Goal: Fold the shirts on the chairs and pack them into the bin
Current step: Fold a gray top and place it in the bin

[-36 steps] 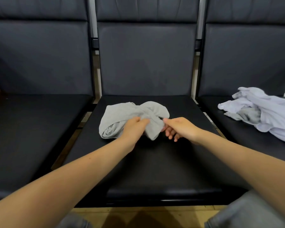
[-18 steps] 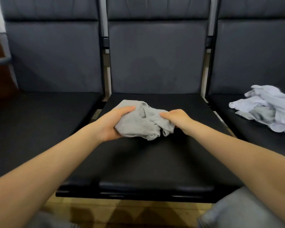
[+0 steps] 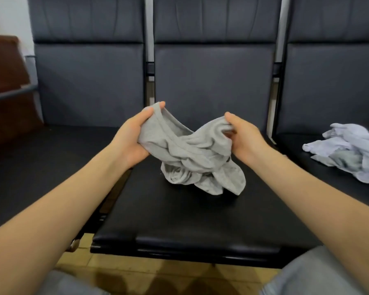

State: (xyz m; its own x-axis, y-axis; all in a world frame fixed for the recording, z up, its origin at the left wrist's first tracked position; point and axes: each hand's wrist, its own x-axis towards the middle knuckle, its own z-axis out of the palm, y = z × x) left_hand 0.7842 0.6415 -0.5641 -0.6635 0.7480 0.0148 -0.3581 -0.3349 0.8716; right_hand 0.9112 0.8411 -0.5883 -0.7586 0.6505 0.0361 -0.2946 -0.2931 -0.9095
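I see both hands lifting grey shirt (image 3: 192, 154) above middle chair seat (image 3: 179, 220); left hand (image 3: 132, 137) fingers pinching ribbed edge, right hand (image 3: 243, 139) fingers pinching bunched fabric.

Both bare forearms are stretched forward, converging slightly. The left hand (image 3: 132, 139) is turned palm inward, thumb and fingertips pinched on cloth at its top. The right hand (image 3: 243, 137) is held level with it, well apart, thumb uppermost, fingers curled around bunched fabric.
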